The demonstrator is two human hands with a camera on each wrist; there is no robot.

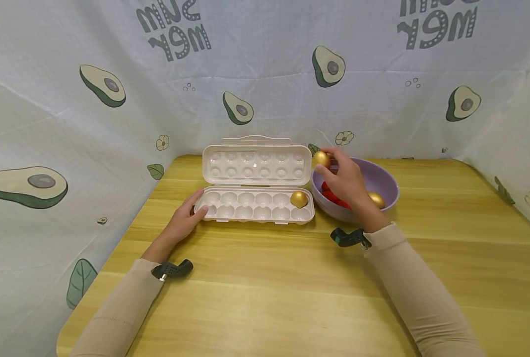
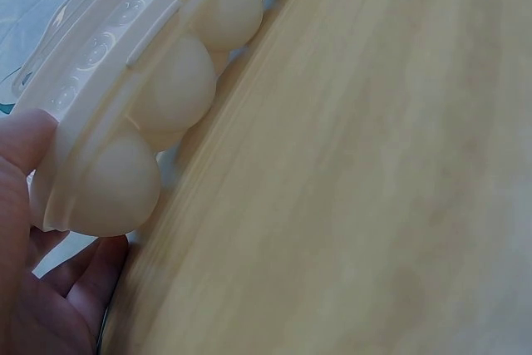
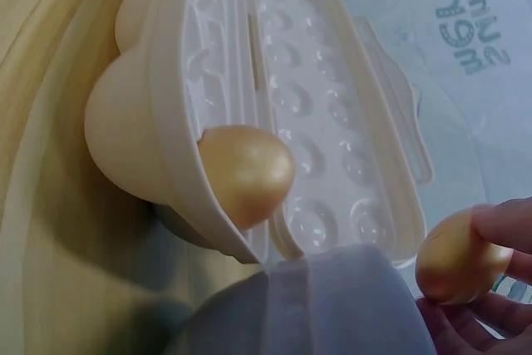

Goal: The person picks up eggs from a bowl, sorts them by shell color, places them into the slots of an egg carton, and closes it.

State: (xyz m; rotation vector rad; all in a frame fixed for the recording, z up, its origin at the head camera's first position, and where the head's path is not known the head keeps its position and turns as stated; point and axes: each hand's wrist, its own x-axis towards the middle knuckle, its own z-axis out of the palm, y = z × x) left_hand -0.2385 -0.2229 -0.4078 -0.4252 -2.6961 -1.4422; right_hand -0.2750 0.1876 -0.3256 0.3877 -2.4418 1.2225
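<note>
An egg carton of pale plastic lies on the table with its lid tipped back. One golden egg sits in the back row at its right end, also seen in the right wrist view. My left hand grips the carton's left end, thumb on the rim and fingers below, as the left wrist view shows. My right hand pinches a second golden egg above the left rim of a purple bowl. Red things and another golden egg lie inside the bowl, partly hidden by that hand.
The wooden table extends in front of the carton and to the right of the bowl. Behind it hangs a white curtain printed with avocados. The bowl stands close against the carton's right end.
</note>
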